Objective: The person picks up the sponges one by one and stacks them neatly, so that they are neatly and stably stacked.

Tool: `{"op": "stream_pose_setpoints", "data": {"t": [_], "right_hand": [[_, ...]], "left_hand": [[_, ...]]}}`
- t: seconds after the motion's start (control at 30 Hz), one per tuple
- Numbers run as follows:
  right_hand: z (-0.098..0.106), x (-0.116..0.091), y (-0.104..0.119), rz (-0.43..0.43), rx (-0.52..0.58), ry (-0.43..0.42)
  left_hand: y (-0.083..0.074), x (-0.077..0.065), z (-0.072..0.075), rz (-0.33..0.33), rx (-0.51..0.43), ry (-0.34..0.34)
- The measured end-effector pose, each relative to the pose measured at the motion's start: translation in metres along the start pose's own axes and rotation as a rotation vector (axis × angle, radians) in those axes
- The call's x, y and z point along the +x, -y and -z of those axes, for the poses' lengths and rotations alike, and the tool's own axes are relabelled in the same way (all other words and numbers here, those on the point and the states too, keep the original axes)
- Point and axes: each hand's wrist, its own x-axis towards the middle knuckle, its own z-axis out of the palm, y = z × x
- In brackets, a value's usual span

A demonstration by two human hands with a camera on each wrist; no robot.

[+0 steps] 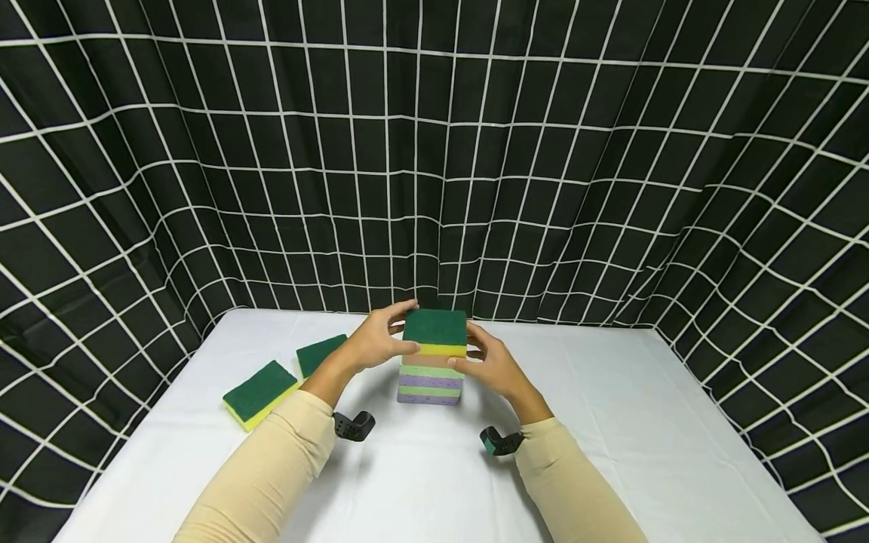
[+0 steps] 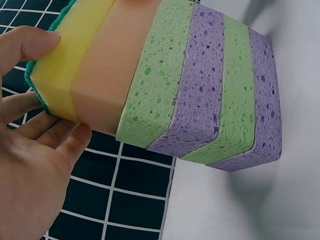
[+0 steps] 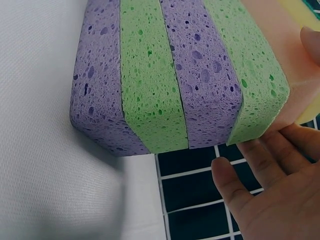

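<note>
A stack of sponges rises from the white table in the middle of the head view. On top is a yellow sponge with a dark green scouring face (image 1: 435, 328). Under it sits a peach sponge (image 2: 111, 65), then a green sponge (image 2: 157, 75) and further purple and green layers, a purple sponge (image 3: 97, 75) at the bottom. My left hand (image 1: 372, 339) grips the top sponge's left end, thumb on its yellow front, fingers round the side. My right hand (image 1: 490, 363) holds the right end, its thumb on the peach sponge's front and its fingers along the side.
Two more yellow sponges with green scouring faces lie on the table at the left: a nearer one (image 1: 261, 394) and a farther one (image 1: 317, 353) partly behind my left forearm. A black curtain with a white grid (image 1: 421, 151) stands behind the white tabletop (image 1: 611, 422).
</note>
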Motion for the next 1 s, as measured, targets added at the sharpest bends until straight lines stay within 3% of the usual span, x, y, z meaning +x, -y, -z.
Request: {"op": "stream_pose_setpoints", "data": {"t": [0.5,0.77,1.0], "right_hand": [[0.007,-0.003,0.008,0.016,-0.008,0.016],[0.015,0.002,0.025,0.095,-0.018,-0.014],[0.010,0.006,0.031,0.110,-0.001,-0.070]], "left_hand": [[0.001,0.002,-0.001,0.053,0.022,0.004],[0.002,0.002,0.000,0.055,0.011,0.002],[0.004,0.002,0.000,0.031,0.019,0.004]]}}
